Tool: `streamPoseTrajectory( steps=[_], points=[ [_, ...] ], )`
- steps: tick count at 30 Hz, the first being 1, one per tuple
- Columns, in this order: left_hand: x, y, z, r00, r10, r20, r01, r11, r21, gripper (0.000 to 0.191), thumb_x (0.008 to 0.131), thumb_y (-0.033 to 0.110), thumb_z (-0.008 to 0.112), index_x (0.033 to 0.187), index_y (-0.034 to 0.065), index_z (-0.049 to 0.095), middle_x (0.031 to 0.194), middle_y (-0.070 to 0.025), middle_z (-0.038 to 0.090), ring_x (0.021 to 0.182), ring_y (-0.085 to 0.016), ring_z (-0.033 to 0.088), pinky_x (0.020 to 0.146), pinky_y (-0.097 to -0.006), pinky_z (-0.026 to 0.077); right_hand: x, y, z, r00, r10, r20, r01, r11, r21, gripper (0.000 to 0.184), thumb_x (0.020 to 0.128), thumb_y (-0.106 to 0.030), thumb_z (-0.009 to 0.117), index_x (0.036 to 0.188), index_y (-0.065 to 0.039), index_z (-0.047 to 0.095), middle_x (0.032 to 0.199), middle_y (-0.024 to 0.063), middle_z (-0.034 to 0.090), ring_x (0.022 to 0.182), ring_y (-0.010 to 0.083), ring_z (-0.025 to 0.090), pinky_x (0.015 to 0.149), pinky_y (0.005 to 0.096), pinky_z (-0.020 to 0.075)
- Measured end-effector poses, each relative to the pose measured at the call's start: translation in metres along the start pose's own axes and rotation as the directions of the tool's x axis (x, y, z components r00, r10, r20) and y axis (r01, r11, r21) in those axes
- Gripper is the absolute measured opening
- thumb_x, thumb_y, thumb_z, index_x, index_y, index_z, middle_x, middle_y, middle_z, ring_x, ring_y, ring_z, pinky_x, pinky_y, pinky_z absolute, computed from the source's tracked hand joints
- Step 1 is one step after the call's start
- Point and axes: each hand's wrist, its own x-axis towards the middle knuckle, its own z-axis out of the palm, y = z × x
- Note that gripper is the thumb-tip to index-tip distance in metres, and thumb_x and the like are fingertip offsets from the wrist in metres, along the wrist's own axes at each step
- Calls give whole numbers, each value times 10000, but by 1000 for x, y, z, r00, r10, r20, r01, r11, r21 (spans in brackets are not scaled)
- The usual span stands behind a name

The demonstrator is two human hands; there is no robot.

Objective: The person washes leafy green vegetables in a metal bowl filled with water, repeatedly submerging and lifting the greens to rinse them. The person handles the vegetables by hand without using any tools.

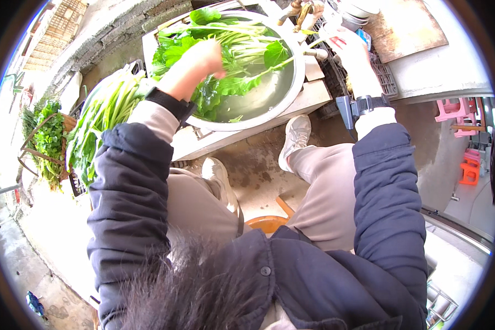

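A round metal basin (299, 78) of water holds a heap of leafy greens (247, 45) with long pale stems. Over the heap's left side is my left hand (204, 60), blurred, with its fingers bent; whether it grips a leaf cannot be made out. Beyond the basin's right rim, my right hand (348, 43) pinches the pale end of a stalk (319, 41). That stalk points back toward the basin, where a leafy green stem (274, 68) reaches the rim. A yellow leaf (309, 31) shows near my right fingers.
Brass taps (301, 14) stand behind the basin. More long-stemmed greens (111, 107) are piled at left, beside a basket (68, 123) of herbs. A dark plastic crate (383, 76), stacked bowls (357, 12) and a wooden board (408, 31) lie right. An orange stool (268, 222) is below me.
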Motion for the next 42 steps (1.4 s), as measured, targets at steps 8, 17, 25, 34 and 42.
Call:
streamPoseTrajectory(
  steps=[8, 17, 25, 34, 42],
  points=[
    [-6, 42, 6, 663, 465, -586, -450, 874, 183, 548, 811, 314, 637, 1292, 129, 451, 1112, -173, 595, 1013, -324, 577, 848, -389, 457, -37, 18, 101, 914, 397, 83, -398, 842, 364, 259, 867, -63, 554, 1079, 79, 513, 1076, 190, 568, 1034, 288, 559, 934, 355, 484],
    [-34, -19, -68, 625, 319, -713, -375, 923, 84, 214, 862, 193, 525, 963, 39, 633, 848, -143, 662, 805, -287, 636, 738, -381, 477, -40, 27, 121, 862, 335, 381, -433, 876, 210, 242, 877, -84, 556, 1076, 51, 534, 1049, 176, 590, 976, 249, 596, 908, 325, 499],
    [-135, -165, -155, 593, 38, -804, -13, 999, 38, 256, 900, 256, 556, 1007, 31, 614, 634, 46, 471, 589, -47, 404, 534, -217, 338, -36, 149, 129, 833, 198, 516, 304, 616, -727, 319, 761, -255, 678, 925, 14, 631, 784, 133, 626, 787, 224, 607, 720, 315, 474],
    [-120, -245, -64, 778, -626, -47, 602, 722, 340, 540, 780, 457, 661, 1153, 71, 597, 1059, -145, 640, 745, -239, 644, 675, -359, 511, -38, 110, 129, 719, 651, 245, -380, 663, -645, 231, 793, -222, 694, 960, -75, 634, 783, 6, 614, 643, 83, 574, 579, 197, 477],
    [-73, -155, -87, 863, -291, -413, 442, 831, 338, 427, 828, 401, 620, 1004, 13, 645, 944, -173, 654, 863, -309, 635, 771, -401, 491, -49, 71, 123, 524, 820, 230, -191, 376, -907, 302, 686, -208, 771, 922, -66, 645, 694, 19, 589, 599, 112, 537, 563, 249, 444]
  ],
)
